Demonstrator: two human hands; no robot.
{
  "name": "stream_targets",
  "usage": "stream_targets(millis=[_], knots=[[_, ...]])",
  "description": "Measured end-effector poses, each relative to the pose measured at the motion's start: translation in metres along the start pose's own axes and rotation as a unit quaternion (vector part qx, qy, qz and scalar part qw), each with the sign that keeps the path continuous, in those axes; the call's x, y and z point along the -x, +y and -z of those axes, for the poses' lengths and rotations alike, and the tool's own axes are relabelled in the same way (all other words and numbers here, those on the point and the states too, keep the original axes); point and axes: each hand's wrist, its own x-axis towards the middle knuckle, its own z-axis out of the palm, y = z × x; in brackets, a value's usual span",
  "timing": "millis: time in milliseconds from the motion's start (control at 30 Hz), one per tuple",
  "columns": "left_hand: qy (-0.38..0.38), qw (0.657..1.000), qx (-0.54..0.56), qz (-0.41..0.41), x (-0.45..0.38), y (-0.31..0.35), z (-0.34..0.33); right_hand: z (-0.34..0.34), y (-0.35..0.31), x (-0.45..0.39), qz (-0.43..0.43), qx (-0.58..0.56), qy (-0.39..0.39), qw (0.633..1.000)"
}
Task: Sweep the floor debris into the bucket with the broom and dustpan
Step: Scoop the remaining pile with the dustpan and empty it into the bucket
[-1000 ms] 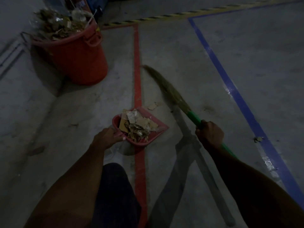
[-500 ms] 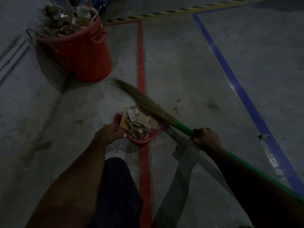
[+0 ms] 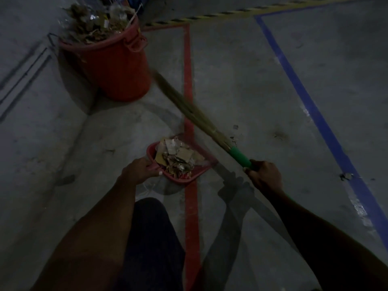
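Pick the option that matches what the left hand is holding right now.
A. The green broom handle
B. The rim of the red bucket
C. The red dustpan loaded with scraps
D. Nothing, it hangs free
C: the left hand grips the back edge of the red dustpan, which is piled with paper and cardboard scraps, while the right hand holds the broom by its green handle.

both arms extended, left hand (image 3: 137,172) and right hand (image 3: 265,177) gripping.
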Motion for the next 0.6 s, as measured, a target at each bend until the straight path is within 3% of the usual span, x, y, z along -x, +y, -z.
stream_targets(millis=[100, 333, 600], knots=[[-0.003, 1.000, -0.002, 0.010, 0.004, -0.013, 0.003, -0.001, -0.008, -0.007, -0.031, 0.020, 0.015, 0.999], [0.003, 0.999, 0.013, 0.035, 0.017, -0.030, 0.012, -0.013, -0.025, -0.005, -0.064, 0.043, -0.035, 0.996], [0.031, 0.998, 0.018, 0.058, 0.024, -0.038, 0.018, -0.025, -0.037, -0.004, -0.061, 0.023, -0.038, 0.997]])
